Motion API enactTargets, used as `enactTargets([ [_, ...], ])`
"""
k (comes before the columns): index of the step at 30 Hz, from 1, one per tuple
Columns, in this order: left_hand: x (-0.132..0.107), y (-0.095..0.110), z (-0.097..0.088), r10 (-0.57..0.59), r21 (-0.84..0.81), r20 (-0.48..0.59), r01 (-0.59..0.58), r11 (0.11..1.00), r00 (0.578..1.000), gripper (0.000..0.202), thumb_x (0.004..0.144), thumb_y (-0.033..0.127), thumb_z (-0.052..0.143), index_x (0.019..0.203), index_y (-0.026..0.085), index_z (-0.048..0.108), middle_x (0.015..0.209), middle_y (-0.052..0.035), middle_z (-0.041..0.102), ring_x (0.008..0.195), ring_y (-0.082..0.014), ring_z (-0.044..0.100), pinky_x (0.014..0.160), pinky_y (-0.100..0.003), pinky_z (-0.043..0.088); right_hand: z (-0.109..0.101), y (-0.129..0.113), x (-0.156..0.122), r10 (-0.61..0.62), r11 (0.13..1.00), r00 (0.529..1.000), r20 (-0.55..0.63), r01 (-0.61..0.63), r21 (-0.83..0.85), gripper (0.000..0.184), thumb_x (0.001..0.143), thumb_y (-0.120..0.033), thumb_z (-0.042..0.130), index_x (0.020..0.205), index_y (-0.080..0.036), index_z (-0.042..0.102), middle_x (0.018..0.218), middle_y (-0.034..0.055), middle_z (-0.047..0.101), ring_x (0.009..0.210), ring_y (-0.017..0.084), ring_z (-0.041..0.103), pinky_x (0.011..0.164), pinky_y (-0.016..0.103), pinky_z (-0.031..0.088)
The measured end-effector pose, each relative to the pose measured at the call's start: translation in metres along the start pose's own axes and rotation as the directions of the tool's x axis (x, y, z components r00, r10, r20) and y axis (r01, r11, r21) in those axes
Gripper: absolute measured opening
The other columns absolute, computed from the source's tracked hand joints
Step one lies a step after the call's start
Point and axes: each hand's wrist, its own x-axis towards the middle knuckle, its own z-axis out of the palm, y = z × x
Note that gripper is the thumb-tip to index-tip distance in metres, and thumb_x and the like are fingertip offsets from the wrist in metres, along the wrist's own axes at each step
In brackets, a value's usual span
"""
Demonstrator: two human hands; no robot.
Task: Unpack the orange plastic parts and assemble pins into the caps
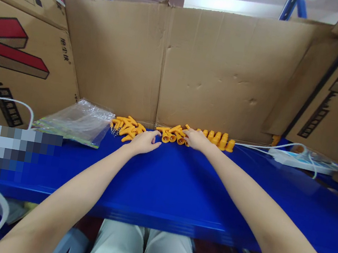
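My left hand [145, 142] rests over the blue table with thumb and forefinger apart and nothing visible between them. Beside it lies a heap of yellow plastic handles [128, 126], some with small metal screw-like ends. My right hand [197, 140] reaches into the middle group, its fingertips closed at a yellow plastic piece [187, 126]; the fingers partly hide the grip. Several yellow cone-shaped pieces [172, 138] lie there, wide hollow ends facing me, with stick-like yellow parts on top. Right of that hand, yellow cup-like pieces [223, 142] stand in rows.
A clear plastic bag [79, 122] lies at the left on the blue table [165, 186]. Cardboard [223, 75] walls the back and both sides. A white power strip [302, 161] with cables is at the right. White cabling [8, 100] and a blurred-out patch are at the left.
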Motion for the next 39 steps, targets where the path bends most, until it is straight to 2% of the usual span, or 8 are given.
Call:
enactTargets([
  [6, 0.001, -0.001, 0.002, 0.008, -0.003, 0.016, -0.008, 1.0, 1.0, 0.036, 0.081, 0.035, 0.052, 0.111, 0.017, 0.059, 0.079, -0.0021, 0.066, 0.073, -0.0169, 0.06, 0.061, -0.026, 0.04, 0.0, -0.01, -0.007, -0.001, 0.998, 0.991, -0.133, -0.007, -0.06, 0.038, 0.091, -0.02, 0.035, 0.121, -0.008, 0.055, 0.119, 0.0196, 0.057, 0.105, 0.029, 0.056, 0.09, 0.038, 0.035],
  [12, 0.002, -0.003, 0.004, 0.007, -0.014, 0.013, -0.007, 1.0, 1.0, 0.036, 0.08, 0.036, 0.053, 0.11, 0.018, 0.06, 0.079, -0.0025, 0.067, 0.073, -0.0172, 0.061, 0.062, -0.026, 0.04, 0.006, -0.011, -0.012, 0.047, 0.998, 0.967, -0.249, -0.053, -0.018, 0.04, 0.092, -0.021, 0.033, 0.121, -0.005, 0.055, 0.115, 0.0208, 0.057, 0.102, 0.03, 0.054, 0.09, 0.038, 0.034],
  [19, 0.001, -0.002, 0.003, 0.009, -0.012, 0.026, -0.009, 1.0, 1.0, 0.034, 0.08, 0.034, 0.052, 0.109, 0.018, 0.06, 0.078, -0.0024, 0.066, 0.071, -0.0167, 0.06, 0.061, -0.026, 0.04, 0.006, -0.012, -0.012, 0.129, 0.992, 0.962, -0.24, -0.128, 0.021, 0.036, 0.089, -0.023, 0.038, 0.107, -0.011, 0.066, 0.11, 0.0199, 0.062, 0.106, 0.032, 0.053, 0.092, 0.046, 0.033],
  [24, 0.001, 0.0, 0.001, 0.004, -0.016, 0.041, -0.003, 1.0, 0.999, 0.034, 0.081, 0.034, 0.052, 0.109, 0.018, 0.06, 0.079, -0.0025, 0.067, 0.072, -0.0169, 0.061, 0.061, -0.026, 0.04, -0.016, 0.009, 0.004, 0.263, 0.956, 0.943, -0.203, -0.226, 0.186, 0.038, 0.091, -0.035, 0.038, 0.108, -0.019, 0.068, 0.119, 0.0133, 0.062, 0.113, 0.03, 0.053, 0.093, 0.048, 0.038],
  [28, 0.001, 0.0, 0.002, 0.012, -0.017, 0.038, -0.011, 1.0, 0.999, 0.033, 0.081, 0.035, 0.052, 0.108, 0.018, 0.06, 0.079, -0.0023, 0.066, 0.072, -0.0165, 0.06, 0.061, -0.026, 0.04, -0.024, 0.04, 0.018, 0.452, 0.866, 0.871, -0.193, -0.377, 0.33, 0.036, 0.088, -0.024, 0.042, 0.114, -0.019, 0.066, 0.122, 0.0105, 0.062, 0.113, 0.028, 0.055, 0.094, 0.046, 0.041],
  [33, 0.001, -0.002, 0.002, 0.005, -0.023, 0.039, -0.004, 1.0, 0.999, 0.032, 0.08, 0.035, 0.052, 0.106, 0.018, 0.061, 0.08, -0.0026, 0.067, 0.072, -0.0168, 0.06, 0.062, -0.026, 0.041, 0.0, 0.07, 0.022, 0.544, 0.793, 0.836, -0.074, -0.483, 0.372, 0.035, 0.08, -0.018, 0.052, 0.112, -0.021, 0.067, 0.119, 0.0105, 0.065, 0.11, 0.027, 0.059, 0.091, 0.043, 0.044],
  [35, 0.001, -0.002, 0.002, 0.008, -0.023, 0.04, -0.007, 1.0, 0.999, 0.032, 0.08, 0.035, 0.052, 0.105, 0.018, 0.062, 0.08, -0.0028, 0.066, 0.072, -0.0169, 0.06, 0.062, -0.026, 0.041, 0.014, 0.077, 0.022, 0.502, 0.799, 0.865, -0.013, -0.458, 0.389, 0.031, 0.078, -0.017, 0.054, 0.105, -0.022, 0.069, 0.111, 0.0098, 0.068, 0.104, 0.025, 0.061, 0.087, 0.038, 0.046],
  [39, 0.002, -0.003, 0.003, 0.028, -0.019, 0.036, -0.027, 0.999, 0.999, 0.032, 0.08, 0.036, 0.051, 0.104, 0.018, 0.063, 0.078, -0.0032, 0.066, 0.071, -0.0171, 0.06, 0.062, -0.027, 0.041, 0.034, 0.086, 0.02, 0.393, 0.862, 0.918, -0.053, -0.347, 0.37, 0.033, 0.074, -0.012, 0.054, 0.101, -0.025, 0.069, 0.108, 0.0094, 0.069, 0.098, 0.024, 0.063, 0.079, 0.036, 0.047],
])
